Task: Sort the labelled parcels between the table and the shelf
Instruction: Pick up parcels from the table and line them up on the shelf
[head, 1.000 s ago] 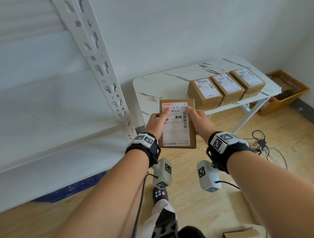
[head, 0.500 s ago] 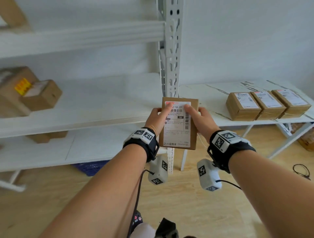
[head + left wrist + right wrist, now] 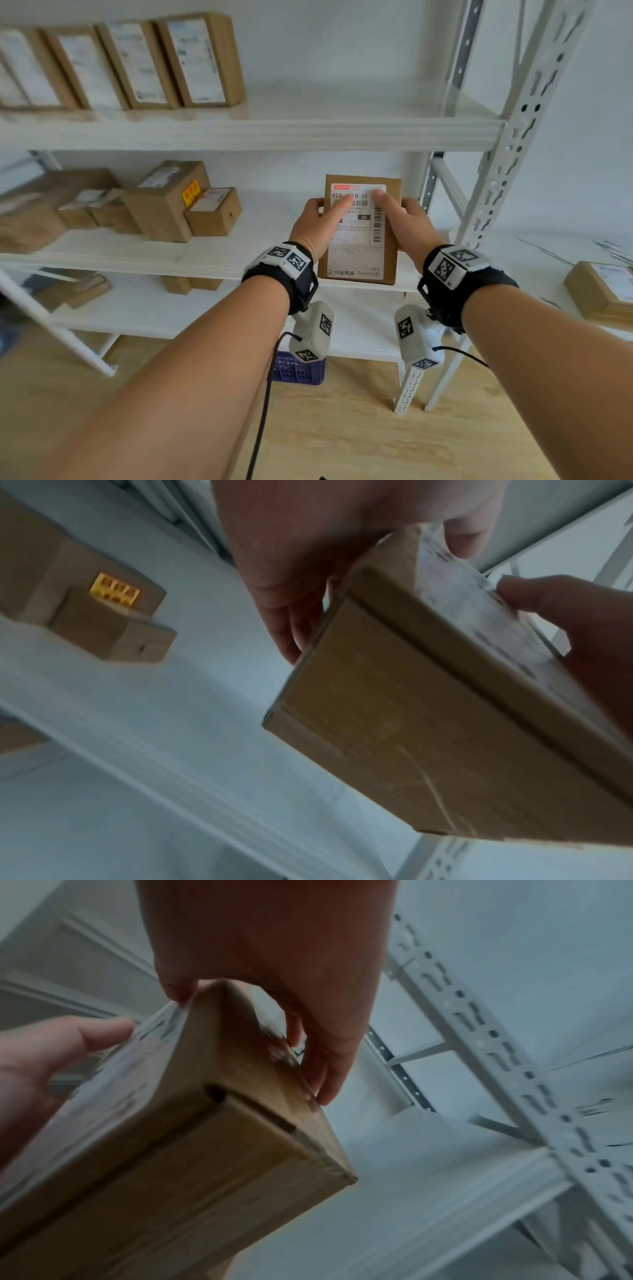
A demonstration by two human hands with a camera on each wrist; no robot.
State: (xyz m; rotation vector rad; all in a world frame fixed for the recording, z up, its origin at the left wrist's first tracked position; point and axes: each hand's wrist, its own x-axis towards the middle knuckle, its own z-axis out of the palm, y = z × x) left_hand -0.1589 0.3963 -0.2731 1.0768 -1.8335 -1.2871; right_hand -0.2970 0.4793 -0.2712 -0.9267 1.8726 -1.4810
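I hold a flat brown parcel (image 3: 359, 240) with a white shipping label in both hands, in front of the middle board of the white shelf (image 3: 239, 253). My left hand (image 3: 317, 222) grips its left edge, thumb on the label, fingers underneath. My right hand (image 3: 407, 222) grips the right edge the same way. From below, the left wrist view shows the parcel (image 3: 428, 723) in my left hand (image 3: 308, 561); the right wrist view shows it (image 3: 192, 1150) in my right hand (image 3: 274, 974). A marble-topped table (image 3: 561, 253) at the right carries another labelled parcel (image 3: 603, 291).
Several labelled parcels (image 3: 137, 61) stand in a row on the top board. Mixed brown boxes (image 3: 164, 202) fill the left of the middle board, more lie on the lower board (image 3: 78, 287). A slotted upright post (image 3: 513, 144) stands right of the parcel. A blue crate (image 3: 298, 370) sits on the floor.
The view has swung left and up from the table to the shelf. Both hands carried the parcel along and raised it to the middle board's height.
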